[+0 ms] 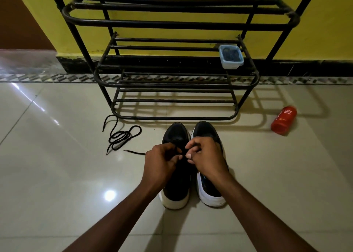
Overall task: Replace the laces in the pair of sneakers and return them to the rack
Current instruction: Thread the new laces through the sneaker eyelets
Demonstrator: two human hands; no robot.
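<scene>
Two black sneakers with white soles stand side by side on the tiled floor, toes toward the rack: the left sneaker (pixel 176 186) and the right sneaker (pixel 207 131). My left hand (pixel 160 163) and my right hand (pixel 206 156) meet over the left sneaker's eyelets, fingers curled, pinching a black lace (pixel 133 152) whose free end trails out to the left on the floor. A second black lace (pixel 120 136) lies loosely coiled on the floor left of the sneakers. The black metal shoe rack (pixel 177 79) stands just beyond the toes.
A small pale blue container (pixel 231 57) with dark contents sits on the rack's middle shelf at the right. A red bottle (pixel 284 120) lies on its side on the floor to the right. A yellow wall with a black skirting stands behind the rack.
</scene>
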